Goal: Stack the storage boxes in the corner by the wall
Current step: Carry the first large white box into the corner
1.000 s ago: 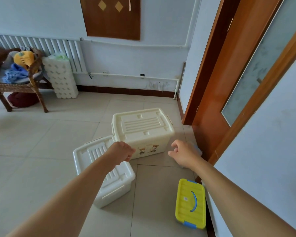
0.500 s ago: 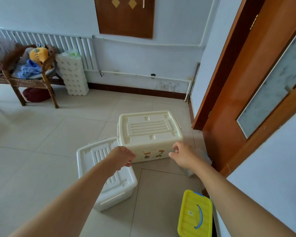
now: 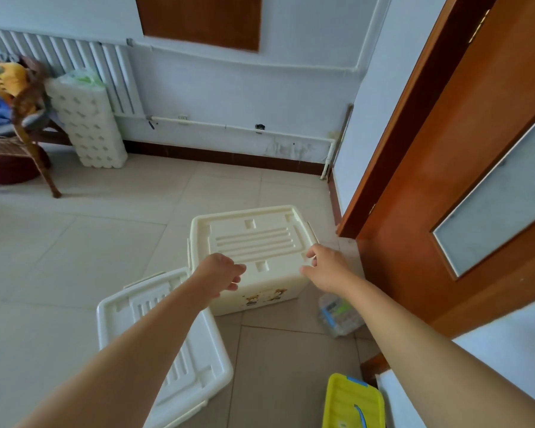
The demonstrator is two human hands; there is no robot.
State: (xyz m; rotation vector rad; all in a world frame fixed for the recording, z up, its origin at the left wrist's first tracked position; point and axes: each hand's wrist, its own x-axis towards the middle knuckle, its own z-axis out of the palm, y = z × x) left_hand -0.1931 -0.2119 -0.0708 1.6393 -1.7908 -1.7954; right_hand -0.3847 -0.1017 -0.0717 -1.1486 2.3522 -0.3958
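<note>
A cream storage box [image 3: 254, 239] with a ribbed lid and a cartoon sticker stands on the tiled floor. My left hand [image 3: 218, 274] hovers over its near left corner, fingers loosely curled and holding nothing. My right hand [image 3: 328, 268] reaches over its near right corner with relaxed fingers; whether it touches the lid I cannot tell. A white storage box [image 3: 198, 356] lies at the lower left, partly under my left forearm. A small yellow box [image 3: 354, 403] with a blue handle sits at the bottom right by the wall.
The room corner [image 3: 331, 174] lies behind the cream box, with pipes along the wall. An open wooden door [image 3: 445, 168] stands at the right. A clear plastic pack [image 3: 338, 313] lies by the door. A toilet roll pack [image 3: 87, 118] and wicker chair [image 3: 22, 125] stand at the left.
I have come closer to the cream box. Both hands have moved forward over its lid's near corners. The yellow box has slid towards the frame's bottom edge.
</note>
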